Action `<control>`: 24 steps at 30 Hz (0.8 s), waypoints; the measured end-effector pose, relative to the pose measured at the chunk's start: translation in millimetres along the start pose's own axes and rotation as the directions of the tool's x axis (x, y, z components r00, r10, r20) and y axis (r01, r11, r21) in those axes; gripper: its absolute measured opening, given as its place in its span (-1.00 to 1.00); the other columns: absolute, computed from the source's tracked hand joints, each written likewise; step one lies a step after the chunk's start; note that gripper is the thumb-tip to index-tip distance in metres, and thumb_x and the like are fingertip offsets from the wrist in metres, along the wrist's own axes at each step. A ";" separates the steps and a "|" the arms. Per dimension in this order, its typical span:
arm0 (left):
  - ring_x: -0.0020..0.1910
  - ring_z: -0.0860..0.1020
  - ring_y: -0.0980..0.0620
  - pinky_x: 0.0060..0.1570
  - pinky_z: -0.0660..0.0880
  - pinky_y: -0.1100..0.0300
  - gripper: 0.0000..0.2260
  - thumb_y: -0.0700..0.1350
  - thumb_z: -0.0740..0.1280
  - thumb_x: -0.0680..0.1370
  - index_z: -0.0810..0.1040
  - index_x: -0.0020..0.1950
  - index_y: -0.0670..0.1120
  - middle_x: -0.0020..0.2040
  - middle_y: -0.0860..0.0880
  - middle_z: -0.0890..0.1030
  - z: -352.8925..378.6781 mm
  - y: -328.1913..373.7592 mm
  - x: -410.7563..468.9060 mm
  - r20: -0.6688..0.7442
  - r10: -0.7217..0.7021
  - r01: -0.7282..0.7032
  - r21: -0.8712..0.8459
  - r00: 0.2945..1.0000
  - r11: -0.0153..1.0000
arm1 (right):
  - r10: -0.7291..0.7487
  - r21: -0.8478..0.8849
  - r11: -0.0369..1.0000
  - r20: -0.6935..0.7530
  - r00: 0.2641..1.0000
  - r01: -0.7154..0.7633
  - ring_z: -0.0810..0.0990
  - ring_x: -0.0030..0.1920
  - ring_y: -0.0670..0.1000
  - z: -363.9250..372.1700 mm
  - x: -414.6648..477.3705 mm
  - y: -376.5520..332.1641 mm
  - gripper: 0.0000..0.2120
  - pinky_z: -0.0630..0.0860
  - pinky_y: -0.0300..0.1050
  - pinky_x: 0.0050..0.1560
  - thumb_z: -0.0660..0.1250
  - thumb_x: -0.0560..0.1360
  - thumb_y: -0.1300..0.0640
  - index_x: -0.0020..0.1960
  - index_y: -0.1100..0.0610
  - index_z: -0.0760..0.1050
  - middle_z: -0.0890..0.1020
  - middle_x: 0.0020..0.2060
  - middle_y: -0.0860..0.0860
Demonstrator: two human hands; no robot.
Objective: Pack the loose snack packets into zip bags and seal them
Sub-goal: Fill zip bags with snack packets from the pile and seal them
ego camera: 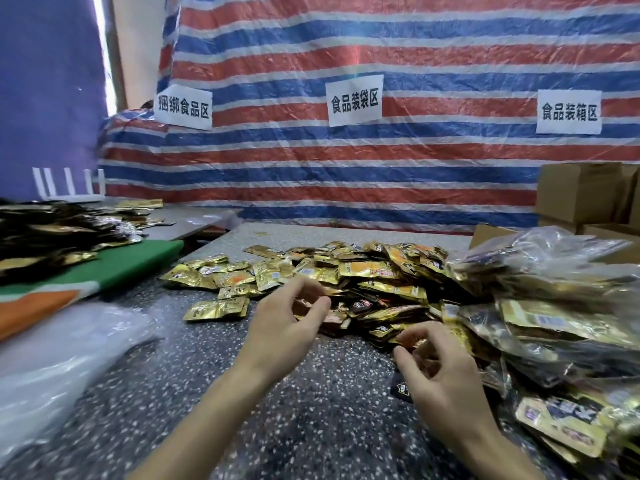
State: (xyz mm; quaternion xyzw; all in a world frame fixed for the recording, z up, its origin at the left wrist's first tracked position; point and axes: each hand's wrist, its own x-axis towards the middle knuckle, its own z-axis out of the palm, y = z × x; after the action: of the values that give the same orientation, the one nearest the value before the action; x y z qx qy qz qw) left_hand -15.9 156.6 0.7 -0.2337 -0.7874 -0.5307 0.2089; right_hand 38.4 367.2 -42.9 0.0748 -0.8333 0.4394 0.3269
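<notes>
A heap of loose gold and black snack packets (pixel 363 278) covers the middle of the speckled table (pixel 277 427). My left hand (pixel 287 323) hovers at the heap's near edge, fingers curled and apart, nothing clearly held. My right hand (pixel 440 372) is lower and to the right, fingers bent over packets at the heap's front; whether it grips one is unclear. A small black packet (pixel 401 389) lies just left of its palm. Filled clear zip bags (pixel 554 323) are stacked at the right. Empty clear bags (pixel 59 355) lie at the left.
A green and orange cloth (pixel 114 268) with another pile of dark and gold packets (pixel 52 230) sits at the far left. Cardboard boxes (pixel 581 192) stand at the back right. A striped tarpaulin (pixel 346 168) with three paper signs forms the back wall.
</notes>
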 end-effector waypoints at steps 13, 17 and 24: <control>0.11 0.52 -0.12 0.01 0.45 0.10 -0.87 -0.03 0.26 0.60 0.51 0.04 -0.07 0.10 -0.10 0.58 -169.2 -118.1 -30.1 -0.434 -0.507 0.547 0.832 0.744 0.090 | 0.064 0.043 0.997 0.069 0.996 -0.067 0.59 -0.31 0.02 0.7 -3.1 3.1 -0.81 0.58 -0.03 -0.29 0.44 0.49 0.29 -0.16 0.02 0.55 0.61 -0.24 -0.02; -0.30 0.50 -0.07 -0.37 0.26 0.20 -0.79 0.00 0.41 0.47 0.46 -0.25 -0.06 -0.28 -0.03 0.55 -184.2 -143.9 -28.8 -0.506 -0.345 0.586 0.789 0.790 0.184 | 0.079 0.053 0.995 0.076 0.994 -0.083 0.58 -0.31 0.00 -0.1 -3.0 3.8 -0.81 0.55 -0.14 -0.32 0.43 0.49 0.29 -0.17 0.02 0.55 0.61 -0.26 -0.04; -0.36 0.54 -0.11 -0.30 0.55 0.06 -0.79 0.09 0.39 0.40 0.47 -0.22 -0.02 -0.33 -0.06 0.55 -198.2 -171.8 -7.6 -0.466 -0.374 0.573 0.776 0.802 0.262 | 0.111 0.063 0.991 0.088 0.990 -0.117 0.58 -0.29 0.01 -1.9 -1.9 5.1 -0.83 0.56 -0.07 -0.26 0.43 0.50 0.25 -0.17 0.02 0.55 0.61 -0.27 -0.03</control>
State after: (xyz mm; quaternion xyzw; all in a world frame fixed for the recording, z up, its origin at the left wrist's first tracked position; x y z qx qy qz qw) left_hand -95.0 -85.8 -61.3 0.2124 -0.9518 -0.0877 0.2029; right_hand 38.6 371.5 -46.8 0.0565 -0.8339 0.4819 0.2630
